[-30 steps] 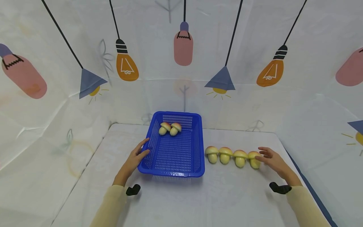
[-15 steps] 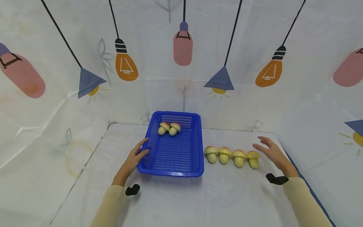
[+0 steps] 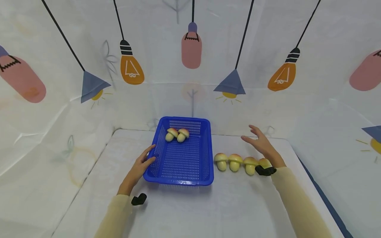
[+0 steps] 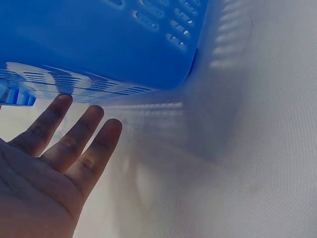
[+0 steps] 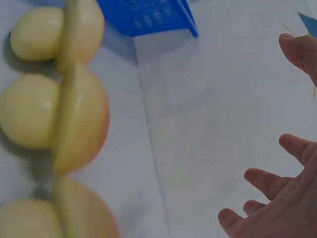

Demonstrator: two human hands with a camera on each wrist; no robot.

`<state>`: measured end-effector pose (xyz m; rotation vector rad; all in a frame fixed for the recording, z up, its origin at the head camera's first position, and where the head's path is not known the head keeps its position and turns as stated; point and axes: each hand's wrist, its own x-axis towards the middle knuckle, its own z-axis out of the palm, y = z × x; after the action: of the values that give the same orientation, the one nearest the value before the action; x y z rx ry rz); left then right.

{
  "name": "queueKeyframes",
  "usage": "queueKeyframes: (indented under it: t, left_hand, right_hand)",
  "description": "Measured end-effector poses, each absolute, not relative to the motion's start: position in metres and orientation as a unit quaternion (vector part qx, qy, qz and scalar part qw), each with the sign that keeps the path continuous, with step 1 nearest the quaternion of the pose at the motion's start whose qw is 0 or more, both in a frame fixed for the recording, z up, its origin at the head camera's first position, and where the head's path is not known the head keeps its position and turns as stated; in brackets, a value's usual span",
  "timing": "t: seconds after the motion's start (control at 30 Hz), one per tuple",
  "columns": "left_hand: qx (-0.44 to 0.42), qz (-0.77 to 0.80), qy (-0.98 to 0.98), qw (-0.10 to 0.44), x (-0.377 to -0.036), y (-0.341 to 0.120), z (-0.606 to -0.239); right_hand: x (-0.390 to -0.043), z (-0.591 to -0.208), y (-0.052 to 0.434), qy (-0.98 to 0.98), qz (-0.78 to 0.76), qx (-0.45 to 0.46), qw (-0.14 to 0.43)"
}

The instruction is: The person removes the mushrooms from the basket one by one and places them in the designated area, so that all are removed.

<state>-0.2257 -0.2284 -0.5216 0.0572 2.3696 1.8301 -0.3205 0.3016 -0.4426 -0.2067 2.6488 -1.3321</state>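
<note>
A blue plastic basket (image 3: 185, 182) with perforated walls rests on the white table. Two toy mushrooms (image 3: 183, 133) with reddish-yellow caps lie inside it near the far left. My left hand (image 3: 137, 170) is at the basket's left side, its thumb by the rim. In the left wrist view its fingers (image 4: 84, 144) are mostly straight, fingertips against or close to the outer wall. Right of the basket several more mushrooms (image 3: 235, 162) form a row, caps away from me. My right hand (image 3: 265, 145) hovers beyond the row's right end, fingers spread, holding nothing; its wrist strap partly hides the rightmost mushroom.
A white sheet (image 3: 191, 96) printed with lamps and bulbs hangs behind and beside the table (image 3: 190, 215). Black straps (image 3: 139, 199) are on both wrists. A dark blue strip (image 3: 324, 198) runs along the table's right edge.
My right hand has moved up off the rightmost mushroom, then left and away from me over the row, still holding nothing. The left hand, basket and mushrooms stay in place.
</note>
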Motion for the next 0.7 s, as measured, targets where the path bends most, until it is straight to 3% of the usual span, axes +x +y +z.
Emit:
queueKeyframes:
  t: [0.43, 0.7]
  left_hand:
    - [0.019, 0.608, 0.790, 0.070, -0.226, -0.231, -0.519]
    - [0.017, 0.604, 0.793, 0.075, -0.226, -0.229, -0.519]
  right_hand:
    - [-0.345, -0.410, 0.181, 0.808, -0.562, -0.151, 0.092]
    - [-0.349, -0.414, 0.133, 0.782, -0.586, -0.181, 0.112]
